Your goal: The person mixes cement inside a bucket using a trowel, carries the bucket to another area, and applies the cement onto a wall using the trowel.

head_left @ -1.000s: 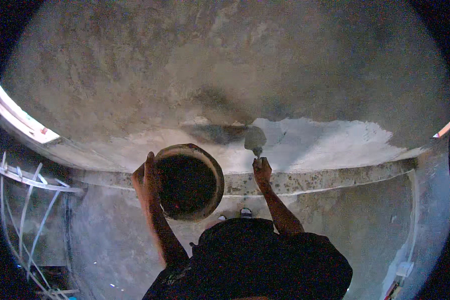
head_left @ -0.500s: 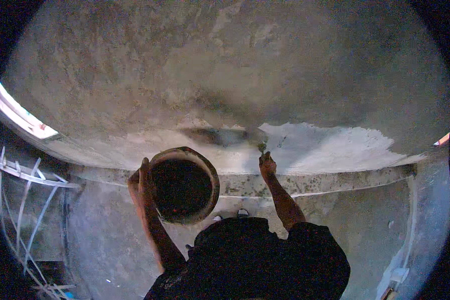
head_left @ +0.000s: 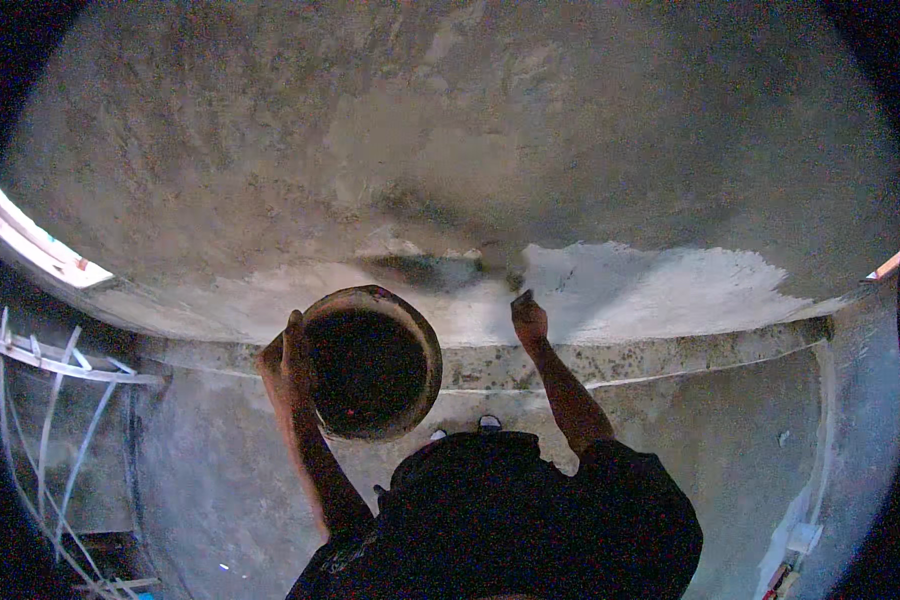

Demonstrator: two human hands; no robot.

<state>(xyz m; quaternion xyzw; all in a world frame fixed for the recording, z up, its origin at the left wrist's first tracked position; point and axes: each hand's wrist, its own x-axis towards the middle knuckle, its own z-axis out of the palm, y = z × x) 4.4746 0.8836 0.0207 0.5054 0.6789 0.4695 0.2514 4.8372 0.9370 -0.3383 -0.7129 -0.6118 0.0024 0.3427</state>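
My left hand (head_left: 292, 360) grips the left rim of a round bucket (head_left: 425, 345), with the thumb up along the edge. The inside of the bucket is too dark to tell what it holds. My right hand (head_left: 530, 318) is closed around a small brush-like tool (head_left: 515, 280), blurred and pressed close to the wall. Ahead, the lower part of the grey wall (head_left: 450, 130) bears a wide whitish coat (head_left: 660, 295) with a ragged upper edge. Shadows of my arm and the bucket fall across it.
A speckled ledge (head_left: 670, 358) runs along the foot of the wall. On the left stands a frame of thin poles (head_left: 70, 375). A bright opening (head_left: 45, 240) lies at the far left. Some pale object (head_left: 802, 540) is at the lower right, on the concrete floor (head_left: 220, 480).
My right hand has shifted slightly up and left along the wall with the tool. The bucket, in my left hand, has risen a little.
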